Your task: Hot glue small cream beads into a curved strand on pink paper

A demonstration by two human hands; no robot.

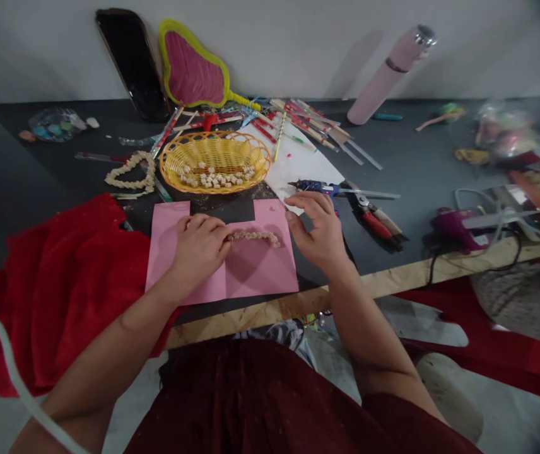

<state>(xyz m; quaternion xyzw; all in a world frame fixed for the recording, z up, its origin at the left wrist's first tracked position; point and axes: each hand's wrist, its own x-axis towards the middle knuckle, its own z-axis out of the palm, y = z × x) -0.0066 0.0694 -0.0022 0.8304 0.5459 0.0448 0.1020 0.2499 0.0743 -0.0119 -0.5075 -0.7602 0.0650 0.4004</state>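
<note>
My left hand rests over a pink sheet of folded paper, fingers closed on one end of a strand of small beige star-like pieces. The strand stretches to the right and bends down at its far end. Over the paper's right edge, my right hand is raised with thumb and forefinger apart, and nothing shows between them. Just behind it lies a dark blue glue gun, partly hidden by the fingers. A yellow woven basket beyond the paper holds many loose beige pieces.
A heart-shaped beaded loop and red cloth lie left. Red-handled pliers and a purple glue gun are right. Sticks, a phone, a yellow-rimmed fan and a pink bottle stand behind.
</note>
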